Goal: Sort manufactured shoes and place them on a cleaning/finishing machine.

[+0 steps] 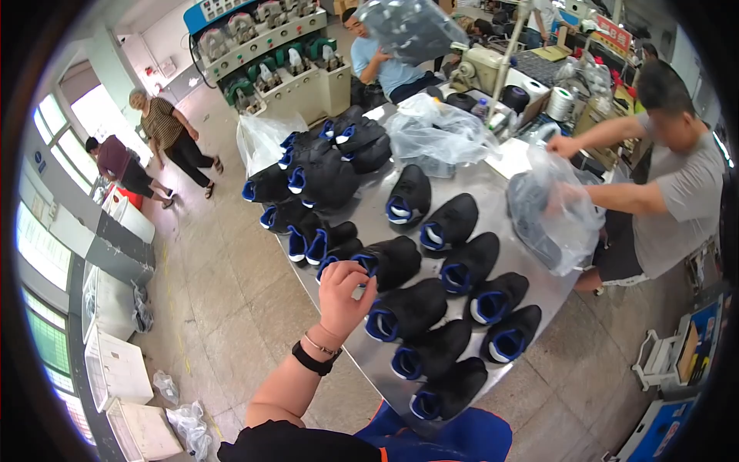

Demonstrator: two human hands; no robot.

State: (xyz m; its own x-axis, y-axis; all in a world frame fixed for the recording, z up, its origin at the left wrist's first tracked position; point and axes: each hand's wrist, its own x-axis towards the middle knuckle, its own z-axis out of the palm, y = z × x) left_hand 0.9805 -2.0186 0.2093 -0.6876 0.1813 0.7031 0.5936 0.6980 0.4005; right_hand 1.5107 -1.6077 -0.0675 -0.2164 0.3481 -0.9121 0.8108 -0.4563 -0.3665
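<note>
- Left hand (pixel 348 299): fingers curled by black shoes (pixel 396 262); cannot tell whether grasping.
- Right hand: unseen.
- Step, seemingly: shoe handling on bench (pixel 548 292).
- Next: likely gentle grip.

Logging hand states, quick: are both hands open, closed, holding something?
Left hand: fingers curled near a black shoe; grip can't be told.
Right hand: not in view.

You are in a shoe workshop: black shoes (pixel 409 306) with blue linings crowd the metal desk (pixel 493 189) before you, a multi-station machine (pixel 327 91) stands beyond it, and around you are a beige sewing machine (pixel 485 71), a thread cone (pixel 560 103) and several co-workers (pixel 677 223).
</note>
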